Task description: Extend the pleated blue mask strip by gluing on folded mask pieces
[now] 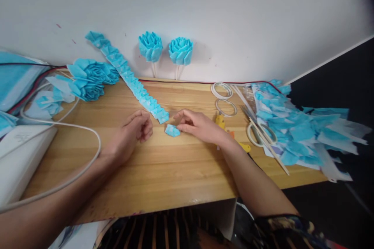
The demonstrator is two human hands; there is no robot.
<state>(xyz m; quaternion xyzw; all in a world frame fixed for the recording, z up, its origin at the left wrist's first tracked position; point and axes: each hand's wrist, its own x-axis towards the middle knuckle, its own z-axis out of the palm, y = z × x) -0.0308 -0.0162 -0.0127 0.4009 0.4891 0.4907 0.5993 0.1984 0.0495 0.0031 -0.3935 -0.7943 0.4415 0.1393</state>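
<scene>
A small folded blue paper piece (pixel 172 130) lies on the wooden table (pixel 163 171) between my hands. My right hand (pixel 196 124) rests flat beside it, fingertips touching its right edge, fingers fairly stretched. My left hand (pixel 137 127) lies just left of it with fingers curled into a loose fist; nothing shows inside. A long strip of joined folded blue pieces (pixel 128 76) runs from the wall down to a point just above the small piece.
Two blue paper flowers on sticks (pixel 165 48) lean on the wall. More blue flowers (pixel 87 78) lie at the left by a white cable (pixel 87 132). Tape rings (pixel 223 97), scissors (pixel 261 132), a yellow tool (pixel 222 122) and cut blue scraps (pixel 295 132) fill the right.
</scene>
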